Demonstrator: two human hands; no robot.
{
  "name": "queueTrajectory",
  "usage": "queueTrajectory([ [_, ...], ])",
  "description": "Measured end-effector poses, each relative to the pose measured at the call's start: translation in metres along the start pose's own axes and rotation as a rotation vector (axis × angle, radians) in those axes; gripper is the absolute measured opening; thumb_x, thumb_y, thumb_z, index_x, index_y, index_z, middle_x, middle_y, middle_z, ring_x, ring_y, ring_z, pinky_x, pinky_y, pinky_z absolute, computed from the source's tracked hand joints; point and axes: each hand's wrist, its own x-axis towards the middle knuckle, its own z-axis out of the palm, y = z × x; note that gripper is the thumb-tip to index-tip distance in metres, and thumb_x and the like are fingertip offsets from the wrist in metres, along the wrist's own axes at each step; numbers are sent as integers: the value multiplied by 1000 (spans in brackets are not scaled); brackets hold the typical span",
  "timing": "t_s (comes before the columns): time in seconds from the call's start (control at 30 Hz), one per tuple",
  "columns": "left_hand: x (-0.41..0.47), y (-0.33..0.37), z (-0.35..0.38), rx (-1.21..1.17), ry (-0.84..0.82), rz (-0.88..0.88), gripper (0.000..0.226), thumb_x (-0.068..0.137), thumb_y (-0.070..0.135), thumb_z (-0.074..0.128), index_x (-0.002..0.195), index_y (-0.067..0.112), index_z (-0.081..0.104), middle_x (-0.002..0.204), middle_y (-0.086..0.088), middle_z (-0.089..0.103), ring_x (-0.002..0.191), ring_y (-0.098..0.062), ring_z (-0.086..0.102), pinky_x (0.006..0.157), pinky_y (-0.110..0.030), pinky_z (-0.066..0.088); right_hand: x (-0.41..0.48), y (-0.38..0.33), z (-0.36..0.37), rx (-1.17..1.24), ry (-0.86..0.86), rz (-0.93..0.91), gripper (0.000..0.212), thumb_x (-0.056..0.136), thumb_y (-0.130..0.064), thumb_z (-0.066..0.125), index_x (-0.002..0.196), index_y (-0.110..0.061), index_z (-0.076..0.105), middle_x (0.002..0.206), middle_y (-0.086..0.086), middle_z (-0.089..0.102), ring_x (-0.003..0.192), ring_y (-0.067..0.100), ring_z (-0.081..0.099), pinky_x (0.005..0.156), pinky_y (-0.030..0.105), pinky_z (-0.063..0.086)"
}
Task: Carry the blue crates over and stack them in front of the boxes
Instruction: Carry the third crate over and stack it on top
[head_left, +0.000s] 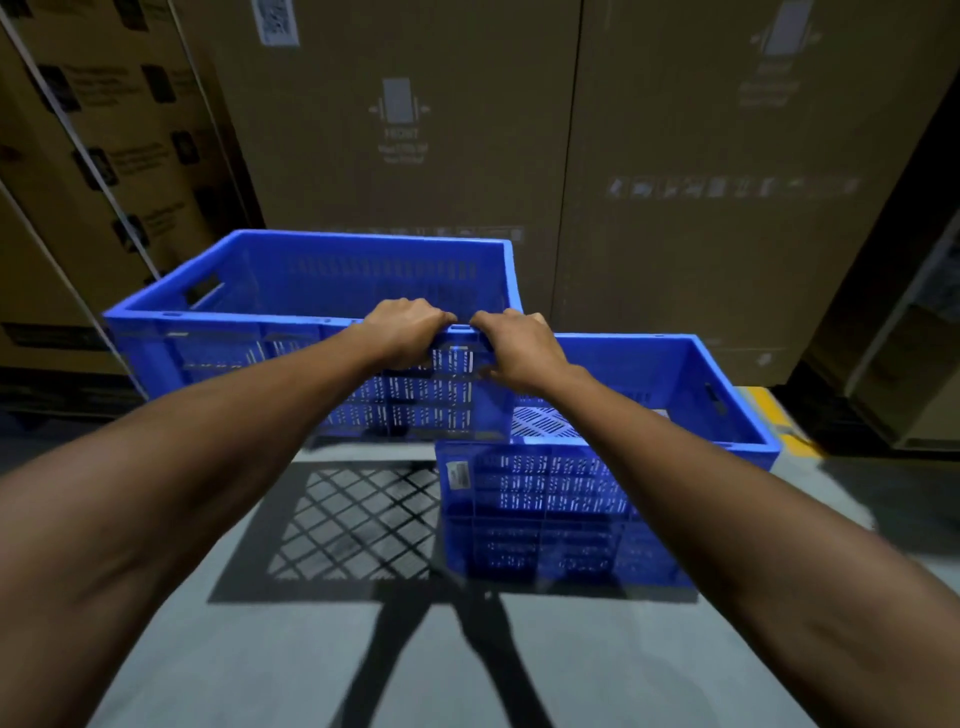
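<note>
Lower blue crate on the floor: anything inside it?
The lower blue perforated plastic crate shows only a bare slotted base. Its left part is covered by the raised blue plastic crate, gripped by the left hand and right hand.

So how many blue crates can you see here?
2. The held crate is up at left, gripped by both hands on its near rim; the lower crate stands on the floor at right. Others may be out of view.
</note>
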Motion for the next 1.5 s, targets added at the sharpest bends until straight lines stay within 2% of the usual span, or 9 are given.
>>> queueTrajectory([
  [0.4, 26, 63, -6, 0, 46, 65, 51, 82, 30, 72, 125, 21, 45, 101, -10, 64, 91, -33, 61, 65, -39, 43, -31, 44, -10, -29, 120, 172, 46, 79, -56, 71, 106, -22, 55, 91, 0, 61, 99, 23, 53, 80, 42, 37],
  [0.7, 17, 66, 25, -20, 360, -91, 43, 79, 58, 66, 92, 24, 43, 90, -1, 60, 82, -24, 55, 77, -42, 41, -55, 78, -19, -65, 182, 290, 23, 85, -32, 69, 98, -21, 54, 86, -3, 59, 101, 24, 53, 77, 39, 29],
  [0.83, 17, 71, 30, -47, 399, -107, 40, 83, 56, 64, 97, 22, 48, 92, -1, 61, 87, -24, 56, 84, -46, 42, -61, 84, -20, -68, 165, 315, 19, 87, -28, 68, 95, -21, 52, 81, -6, 51, 102, 24, 53, 97, 47, 32],
  [0.9, 20, 78, 28, -49, 407, -99, 36, 85, 51, 64, 100, 21, 50, 95, -2, 64, 90, -25, 55, 83, -45, 39, -59, 83, -22, -144, 129, 362, 17, 86, -23, 65, 88, -20, 49, 77, -5, 53, 98, 25, 55, 111, 59, 19],
  [0.97, 23, 86, 25, -39, 410, -93, 34, 86, 49, 64, 97, 20, 49, 95, -1, 64, 92, -25, 52, 81, -43, 34, -52, 76, -25, -259, 57, 396, 16, 82, -23, 64, 83, -19, 49, 72, -4, 53, 86, 25, 56, 113, 65, 2],
  [1.03, 26, 97, 21, -36, 416, -96, 33, 84, 48, 66, 94, 21, 48, 93, 0, 64, 94, -24, 50, 81, -42, 32, -43, 66, -24, -290, -5, 359, 22, 81, -31, 69, 87, -19, 51, 76, -3, 56, 86, 25, 58, 114, 61, 9],
  [1.1, 29, 110, 18, -30, 424, -93, 31, 84, 45, 67, 93, 21, 48, 94, 0, 64, 94, -23, 50, 82, -42, 31, -40, 61, -19, -269, 1, 313, 30, 81, -37, 73, 97, -20, 54, 89, -2, 62, 93, 26, 59, 98, 49, 33],
  [1.2, 35, 119, 19, -12, 433, -54, 36, 83, 47, 66, 101, 20, 49, 100, -1, 63, 96, -24, 52, 83, -42, 33, -46, 72, -15, -291, 125, 303, 29, 81, -36, 75, 93, -22, 52, 89, -2, 62, 90, 24, 57, 76, 39, 31],
  [1.5, 48, 135, 18, 64, 443, 37, 65, 81, 74, 49, 121, 23, 44, 105, -6, 60, 95, -28, 55, 83, -46, 42, -77, 139, -38, -312, 121, 336, 35, 77, -46, 76, 90, -21, 56, 90, 3, 65, 90, 29, 57, 74, 39, 31],
])
